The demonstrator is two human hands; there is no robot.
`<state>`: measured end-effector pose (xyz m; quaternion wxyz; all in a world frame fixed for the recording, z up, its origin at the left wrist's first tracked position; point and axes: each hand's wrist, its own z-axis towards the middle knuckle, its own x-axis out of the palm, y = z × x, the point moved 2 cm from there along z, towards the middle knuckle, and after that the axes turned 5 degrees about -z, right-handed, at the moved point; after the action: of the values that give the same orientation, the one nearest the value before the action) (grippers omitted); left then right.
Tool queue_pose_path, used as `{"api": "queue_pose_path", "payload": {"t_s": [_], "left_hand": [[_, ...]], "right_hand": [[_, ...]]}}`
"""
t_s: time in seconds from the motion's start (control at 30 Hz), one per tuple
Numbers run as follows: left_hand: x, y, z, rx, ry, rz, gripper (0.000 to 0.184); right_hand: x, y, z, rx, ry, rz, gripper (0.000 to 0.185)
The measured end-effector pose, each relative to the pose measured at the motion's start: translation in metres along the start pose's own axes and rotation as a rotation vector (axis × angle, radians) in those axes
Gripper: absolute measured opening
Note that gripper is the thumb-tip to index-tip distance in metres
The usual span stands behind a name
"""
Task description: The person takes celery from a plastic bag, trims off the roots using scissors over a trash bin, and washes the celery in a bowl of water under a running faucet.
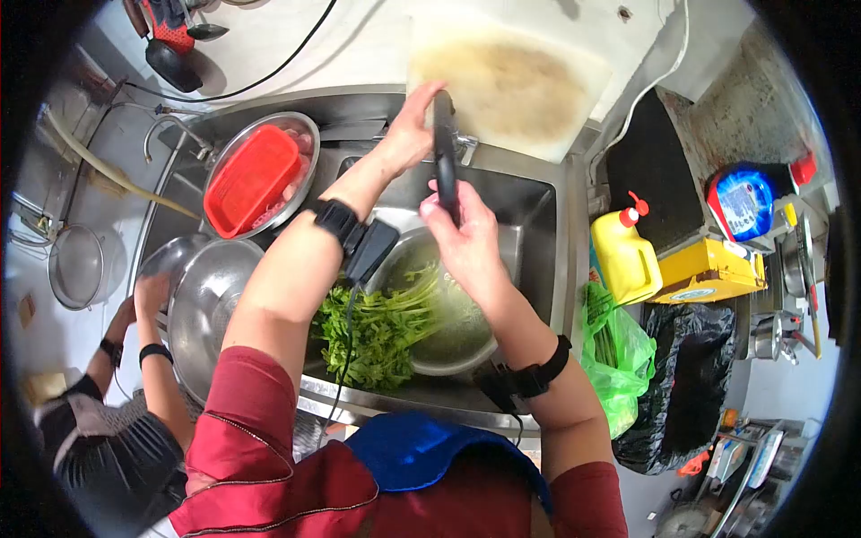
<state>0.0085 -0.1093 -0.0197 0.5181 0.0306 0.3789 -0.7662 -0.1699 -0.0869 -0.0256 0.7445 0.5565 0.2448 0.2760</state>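
A long black bar (445, 148), which looks like a tap spout seen from above, stands over the sink. My right hand (466, 235) is closed around its near end, thumb on the left side. Just left of its far end is my left hand (411, 130), fingers stretched out and partly hidden; whether they touch it is unclear. Below my right hand a blurred stream falls into a metal basin (466, 366) of water. Leafy green stalks, like celery (381, 332), lie over the basin's left side, leaves toward me.
On the left, a red plastic tray (254, 179) sits in a metal bowl with pinkish pieces. Another person's hands (151, 296) are beside a large metal bowl (211, 309). On the right are a yellow jug (623, 255), a green plastic bag (619, 359) and a black bag (686, 386).
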Motion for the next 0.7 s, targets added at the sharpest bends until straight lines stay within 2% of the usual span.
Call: {"api": "queue_pose_path", "payload": {"t_s": [0.07,0.13,0.17,0.23,0.3,0.33,0.37,0.47,0.57,0.7], "left_hand": [[0.005,-0.003,0.018,-0.361,0.229,-0.348,0.038],[0.009,0.009,0.03,-0.414,0.223,-0.363,0.035],[0.011,0.017,0.035,-0.459,0.226,-0.375,0.033],[0.014,0.025,0.044,-0.404,0.198,-0.376,0.03],[0.014,0.033,0.053,-0.321,0.218,-0.22,0.029],[0.014,0.033,0.056,-0.319,0.237,-0.186,0.029],[0.014,0.033,0.056,-0.33,0.236,-0.185,0.029],[0.014,0.035,0.058,-0.326,0.19,-0.133,0.029],[0.013,0.037,0.058,-0.359,0.19,-0.144,0.028],[0.014,0.038,0.046,-0.364,0.201,-0.129,0.031]], "right_hand": [[0.004,-0.001,0.015,0.014,-0.066,0.017,0.017],[0.004,0.007,0.032,0.01,-0.233,-0.065,0.016],[0.001,0.016,0.039,0.063,-0.232,-0.1,0.016],[0.0,0.015,0.055,0.004,-0.235,-0.031,0.013],[0.0,0.015,0.066,-0.048,-0.221,0.054,0.012],[-0.001,0.016,0.071,-0.111,-0.211,0.141,0.01],[-0.001,0.015,0.075,-0.101,-0.205,0.142,0.01],[-0.003,0.013,0.087,-0.249,-0.194,0.135,0.008],[-0.005,0.013,0.089,-0.3,-0.169,0.088,0.008],[0.0,0.012,0.073,-0.266,-0.155,0.122,0.007]]}}
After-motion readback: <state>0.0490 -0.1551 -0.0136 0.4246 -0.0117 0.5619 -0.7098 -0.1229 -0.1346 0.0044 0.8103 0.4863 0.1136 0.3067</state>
